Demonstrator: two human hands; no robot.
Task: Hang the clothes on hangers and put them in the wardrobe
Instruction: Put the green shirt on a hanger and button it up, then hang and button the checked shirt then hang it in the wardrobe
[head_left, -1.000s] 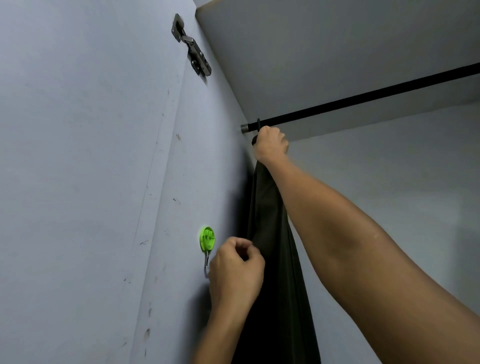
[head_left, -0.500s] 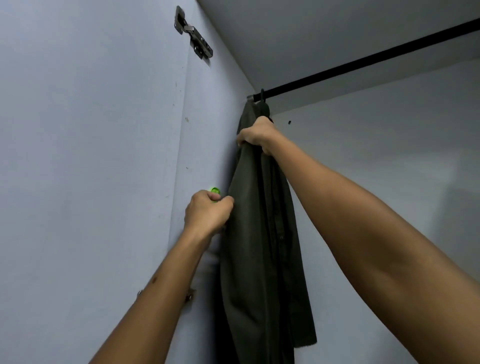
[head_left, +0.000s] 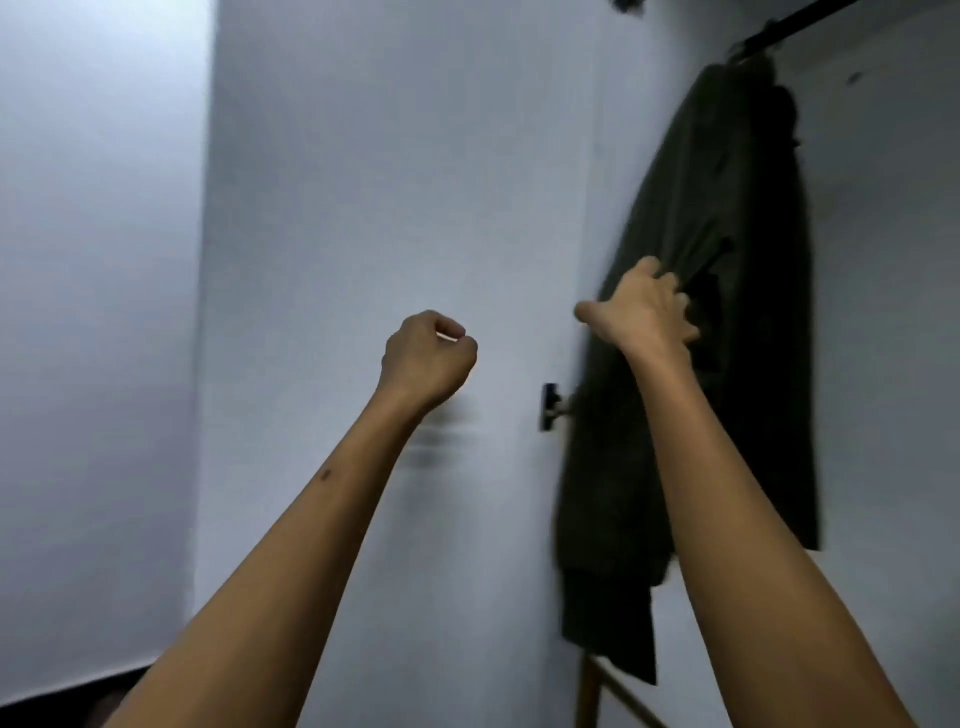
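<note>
Two bare forearms rise from the bottom edge, the closest things in shot. The left hand (head_left: 428, 358) sits around 7 o'clock from the garment, curled into a loose fist in front of the pale door panel (head_left: 363, 182), well apart from the cloth; its grip is pressed together, and whether anything small is tucked inside I cannot tell. Over to the right hand (head_left: 641, 314), out at about 2 o'clock from the left one: fingers (head_left: 680, 301) dug into the dark green shirt (head_left: 727, 260), the grip pinching a fold of the fabric, thumb sticking out towards 9 o'clock. There's a lot of motion blur on that hand.

Just past the hands, a small dark fitting (head_left: 549, 408) sits on the panel edge at roughly 7 o'clock from the right hand, right beside the shirt's left hem. Low down at 6 o'clock under the shirt, a wooden frame (head_left: 589, 691) pokes up.

Farther back, the shirt hangs inside the wardrobe, draped long. At 1 o'clock above it, the black rail (head_left: 795, 21) runs off the top edge, and the shirt's top hangs just beneath its left end; the hanger itself is too blurred to pick out
</note>
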